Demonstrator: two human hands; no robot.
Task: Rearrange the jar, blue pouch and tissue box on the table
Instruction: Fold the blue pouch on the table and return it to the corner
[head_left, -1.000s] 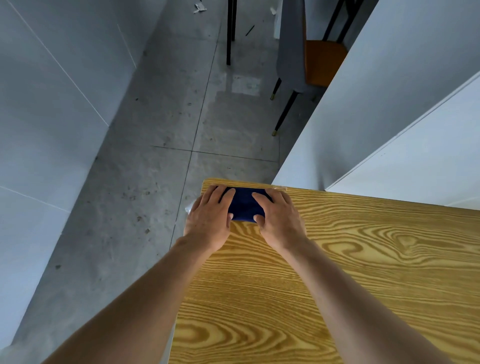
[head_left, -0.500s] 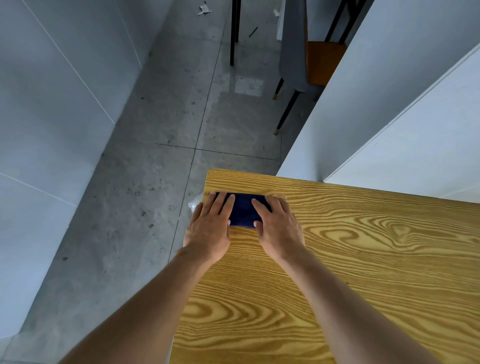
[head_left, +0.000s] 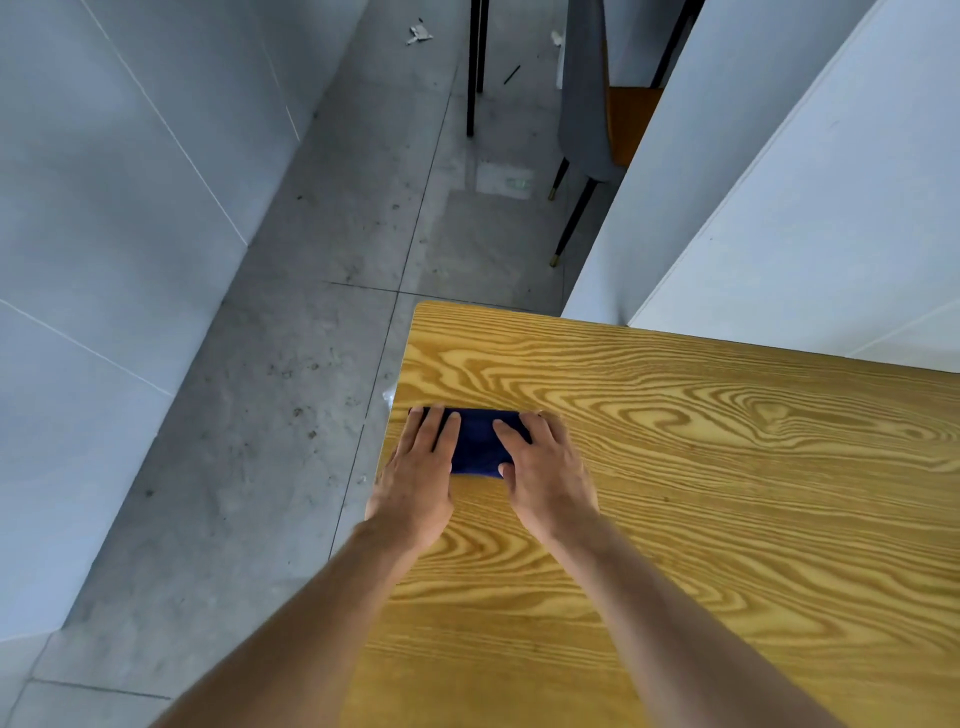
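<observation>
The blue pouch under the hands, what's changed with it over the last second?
The blue pouch has come back from the table's far corner toward the person, along its left edge. Bare wood now shows beyond it. Both hands came with it: the left hand and right hand stay flat on its two ends, fingers straight, nothing let go. It still lies flat on the wood.

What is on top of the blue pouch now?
Both hands lie on the blue pouch: left hand on its left end, right hand on its right. The ends beneath them are hidden.
</observation>
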